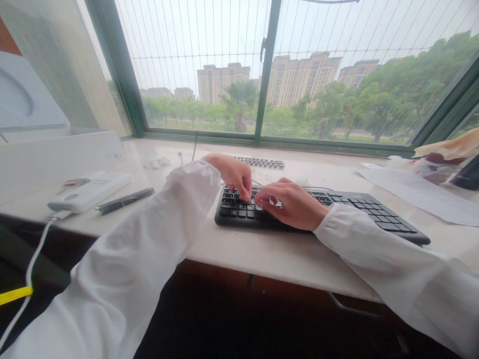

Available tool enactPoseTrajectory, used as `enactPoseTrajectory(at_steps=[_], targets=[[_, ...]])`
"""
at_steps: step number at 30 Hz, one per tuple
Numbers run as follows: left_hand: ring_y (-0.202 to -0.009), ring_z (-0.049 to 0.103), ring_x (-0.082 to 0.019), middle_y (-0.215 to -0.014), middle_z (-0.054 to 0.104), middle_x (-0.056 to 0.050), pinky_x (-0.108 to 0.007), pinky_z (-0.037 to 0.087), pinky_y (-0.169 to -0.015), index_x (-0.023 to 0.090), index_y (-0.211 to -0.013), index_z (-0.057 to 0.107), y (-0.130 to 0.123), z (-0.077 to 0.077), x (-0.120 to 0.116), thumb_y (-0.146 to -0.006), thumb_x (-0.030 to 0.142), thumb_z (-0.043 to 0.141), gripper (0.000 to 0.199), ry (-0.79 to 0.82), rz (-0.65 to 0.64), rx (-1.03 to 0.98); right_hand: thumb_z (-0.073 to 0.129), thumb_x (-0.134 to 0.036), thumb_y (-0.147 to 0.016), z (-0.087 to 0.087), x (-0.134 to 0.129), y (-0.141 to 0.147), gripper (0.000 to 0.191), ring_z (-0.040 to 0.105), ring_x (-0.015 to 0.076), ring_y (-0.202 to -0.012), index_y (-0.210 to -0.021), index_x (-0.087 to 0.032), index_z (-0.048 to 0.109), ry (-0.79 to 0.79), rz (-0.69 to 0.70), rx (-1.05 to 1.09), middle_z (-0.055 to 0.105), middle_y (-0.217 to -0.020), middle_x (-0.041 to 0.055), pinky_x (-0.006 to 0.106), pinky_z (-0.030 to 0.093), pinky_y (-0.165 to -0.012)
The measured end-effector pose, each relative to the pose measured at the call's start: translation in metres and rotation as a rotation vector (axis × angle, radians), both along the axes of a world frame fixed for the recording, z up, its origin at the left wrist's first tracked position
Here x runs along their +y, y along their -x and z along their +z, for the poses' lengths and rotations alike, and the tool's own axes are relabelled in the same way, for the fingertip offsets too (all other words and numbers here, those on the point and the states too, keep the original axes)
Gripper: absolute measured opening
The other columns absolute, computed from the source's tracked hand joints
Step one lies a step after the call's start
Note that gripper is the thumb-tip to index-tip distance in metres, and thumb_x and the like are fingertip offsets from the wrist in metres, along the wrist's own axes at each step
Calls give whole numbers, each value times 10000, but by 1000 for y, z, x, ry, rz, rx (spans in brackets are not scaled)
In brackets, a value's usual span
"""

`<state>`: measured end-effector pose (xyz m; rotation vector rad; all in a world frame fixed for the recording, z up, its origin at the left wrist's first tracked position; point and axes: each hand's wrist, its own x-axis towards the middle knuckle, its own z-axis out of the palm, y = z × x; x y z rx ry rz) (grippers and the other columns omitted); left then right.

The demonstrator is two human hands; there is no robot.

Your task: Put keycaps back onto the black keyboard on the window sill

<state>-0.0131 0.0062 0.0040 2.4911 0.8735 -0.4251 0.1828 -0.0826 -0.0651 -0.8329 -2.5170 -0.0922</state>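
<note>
A black keyboard (239, 213) lies on the pale sill-like desk, with several keycaps off its left and middle part. Over that part is my left hand (235, 174), its fingers curled and pinched down at the keys; what they grip is hidden or too small to name. My right hand (294, 203) rests across the middle of the keyboard, thumb and index finger brought together near the left fingertips, around something I cannot make out. Behind the keyboard, rows of loose keycaps (264, 162) stand on the desk.
At the left lie a black pen (125, 201), a white power bank (90, 192) with a white cable (37, 254), and a white box (63, 157). Paper sheets (422, 192) are at the right. A window frame (258, 139) borders the back.
</note>
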Motion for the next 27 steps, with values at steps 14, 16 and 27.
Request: enactPoseTrajectory(at_steps=[14, 16, 27], targets=[[-703, 505, -131, -799, 692, -18, -233, 398, -639, 231, -950, 761, 2, -2, 3, -618, 468, 739, 408, 34, 45, -17, 494, -188, -906, 1, -7, 3, 145, 625, 127, -739, -914, -208, 638, -1, 14, 21, 697, -815, -3, 294, 352, -820], [-721, 510, -133, -812, 694, -18, -228, 401, -638, 229, -946, 760, 2, -2, 3, -621, 456, 739, 396, 39, 44, -22, 494, -183, -904, 1, -6, 3, 144, 630, 132, -752, -915, -208, 636, 2, 16, 22, 701, -828, 0, 298, 351, -824], [-670, 503, -119, -809, 703, -19, -235, 409, -609, 251, -898, 765, 3, -7, 9, -630, 532, 725, 391, 85, 61, -46, 488, -182, -909, 4, -10, 2, 139, 643, 149, -785, -914, -199, 625, 26, -12, 15, 710, -856, 21, 317, 358, -824]])
